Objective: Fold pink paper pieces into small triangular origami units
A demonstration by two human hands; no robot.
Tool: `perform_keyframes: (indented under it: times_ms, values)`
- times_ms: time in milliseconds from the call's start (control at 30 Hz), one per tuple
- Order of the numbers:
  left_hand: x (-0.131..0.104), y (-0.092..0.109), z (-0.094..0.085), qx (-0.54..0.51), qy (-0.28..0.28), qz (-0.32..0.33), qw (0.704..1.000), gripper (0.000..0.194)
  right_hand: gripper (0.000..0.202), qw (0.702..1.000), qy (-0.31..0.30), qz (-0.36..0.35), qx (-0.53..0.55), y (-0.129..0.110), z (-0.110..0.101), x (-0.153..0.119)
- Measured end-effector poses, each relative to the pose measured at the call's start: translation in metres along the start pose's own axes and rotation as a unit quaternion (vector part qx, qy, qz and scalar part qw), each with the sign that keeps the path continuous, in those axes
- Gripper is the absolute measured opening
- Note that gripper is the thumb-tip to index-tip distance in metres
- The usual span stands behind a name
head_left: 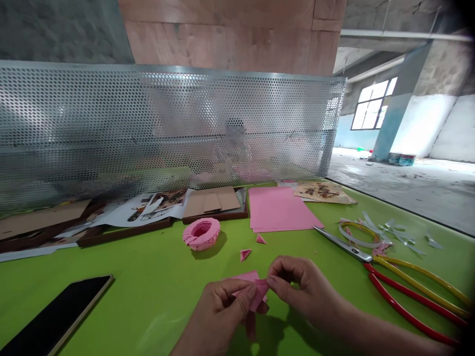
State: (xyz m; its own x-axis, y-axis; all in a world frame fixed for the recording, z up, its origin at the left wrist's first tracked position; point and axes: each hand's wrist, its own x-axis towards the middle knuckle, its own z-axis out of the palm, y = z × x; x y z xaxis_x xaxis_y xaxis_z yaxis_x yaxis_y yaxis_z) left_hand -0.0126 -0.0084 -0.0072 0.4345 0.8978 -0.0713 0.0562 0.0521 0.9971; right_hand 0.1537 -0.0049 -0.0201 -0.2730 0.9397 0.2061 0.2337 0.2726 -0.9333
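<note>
Head view: toward six o'clock, the left hand (221,310) and right hand (306,286) pinch folded pink paper (260,291) in their fingers over the green bench (148,282); from it, a pink paper ring (202,241) lies at ten o'clock.

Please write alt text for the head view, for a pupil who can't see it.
A person's left hand and right hand pinch folded pink paper above a green table. Beyond them lie a pink ring and pink sheets; scissors and tape are at right, a phone at left.
</note>
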Motion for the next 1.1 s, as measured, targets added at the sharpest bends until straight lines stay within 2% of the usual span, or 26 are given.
perform_keyframes:
  times_ms: [100,333,467,667,800,933,1100]
  values:
    - [0.000,0.000,0.000,-0.005,0.013,-0.001,1.000,0.026,0.013,1.000,-0.009,0.003,0.022,0.000,-0.001,0.001]
    - [0.003,-0.007,-0.003,-0.060,0.003,-0.007,0.998,0.027,0.025,0.995,-0.040,0.015,0.089,0.000,-0.005,0.001]
    - [0.003,-0.012,-0.004,-0.061,0.001,-0.011,0.998,0.028,0.014,0.994,-0.048,0.007,0.102,0.003,-0.003,0.001]
    - [0.003,-0.008,-0.003,-0.038,0.012,-0.039,0.998,0.024,0.009,0.998,-0.051,0.012,0.033,0.002,-0.002,0.002]
    - [0.004,-0.006,-0.001,-0.041,0.020,-0.035,0.998,0.023,0.009,0.999,-0.052,0.012,-0.013,-0.003,-0.003,0.001]
    - [0.003,-0.006,-0.002,-0.046,0.019,-0.034,0.998,0.024,0.012,0.994,-0.011,-0.065,-0.086,-0.005,-0.003,-0.001]
    - [0.002,-0.005,-0.003,-0.037,0.012,-0.034,0.999,0.030,0.015,0.965,0.005,-0.202,-0.167,-0.004,-0.005,-0.003]
